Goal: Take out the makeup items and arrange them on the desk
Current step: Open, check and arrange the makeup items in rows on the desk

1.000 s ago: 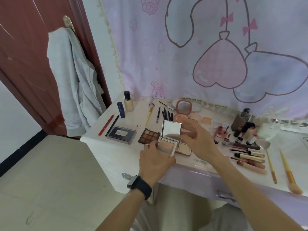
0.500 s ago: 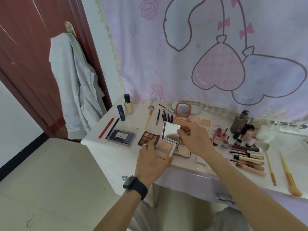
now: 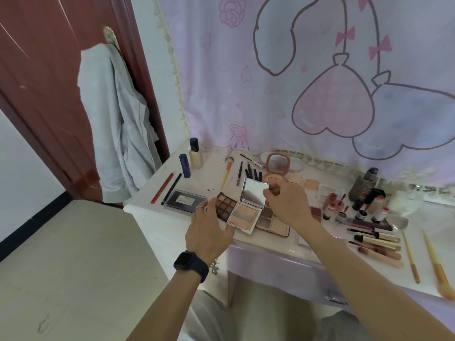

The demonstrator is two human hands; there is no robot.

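My R hand [image 3: 285, 203] pinches compact [image 3: 245, 216] lid; L hand [image 3: 209, 232] grip unclear.
Risk: base seems to overlap brown palette [image 3: 225, 205], cd tip.

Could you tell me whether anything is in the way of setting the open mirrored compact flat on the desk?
Yes: the compact sits between the brown palette on its left and a pale palette on its right, seemingly overlapping both, so little bare desk shows beneath it.
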